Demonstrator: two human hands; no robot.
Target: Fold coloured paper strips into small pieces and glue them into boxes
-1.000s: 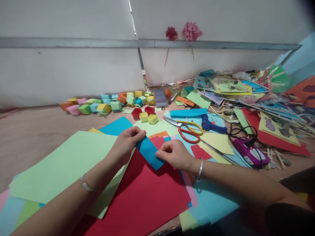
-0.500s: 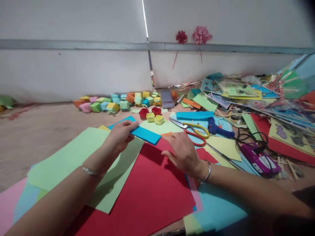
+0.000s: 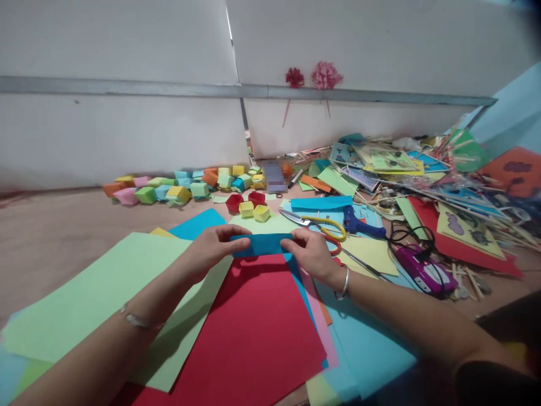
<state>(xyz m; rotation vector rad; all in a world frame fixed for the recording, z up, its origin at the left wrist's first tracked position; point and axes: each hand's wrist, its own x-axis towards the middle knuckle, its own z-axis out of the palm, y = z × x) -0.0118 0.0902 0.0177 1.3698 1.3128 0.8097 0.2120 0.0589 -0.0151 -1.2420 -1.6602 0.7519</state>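
A blue paper strip [image 3: 262, 245] is held level between both hands, just above a large red sheet [image 3: 253, 327]. My left hand [image 3: 213, 251] pinches its left end, thumb under and fingers over. My right hand [image 3: 310, 254] pinches its right end, a silver bangle on that wrist. A light green sheet [image 3: 97, 299] lies under my left forearm. Scissors with yellow and red handles [image 3: 319, 225] lie just beyond my right hand.
Several small folded paper boxes [image 3: 249, 206] sit ahead, with a row of coloured ones [image 3: 169, 189] along the wall. A blue glue gun [image 3: 359, 223], a purple device with a cord [image 3: 422, 270], and a heap of cards and sticks [image 3: 422, 175] fill the right side.
My right hand, flat on the red sheet half a second ago, has come up and taken the strip's right end. The strip now lies level between both hands.
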